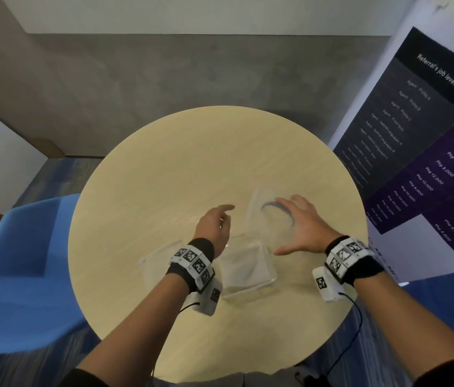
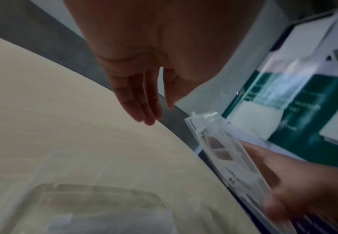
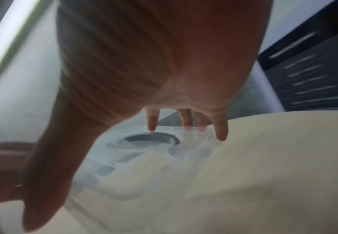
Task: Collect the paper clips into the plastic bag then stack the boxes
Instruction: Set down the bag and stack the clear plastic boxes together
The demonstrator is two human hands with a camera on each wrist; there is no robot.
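Note:
My right hand holds a clear plastic box tilted up off the round table, thumb at its near edge and spread fingers along its far edge. The right wrist view shows that box under my palm, with a round ring in its face. My left hand hovers just left of it, fingers straight, holding nothing. A second clear box lies flat on the table between my wrists. A flat clear item, perhaps the plastic bag, lies under my left wrist. No paper clips show.
A blue chair stands at the table's left. A dark banner with printed text stands close on the right. Grey floor lies beyond the table's far edge.

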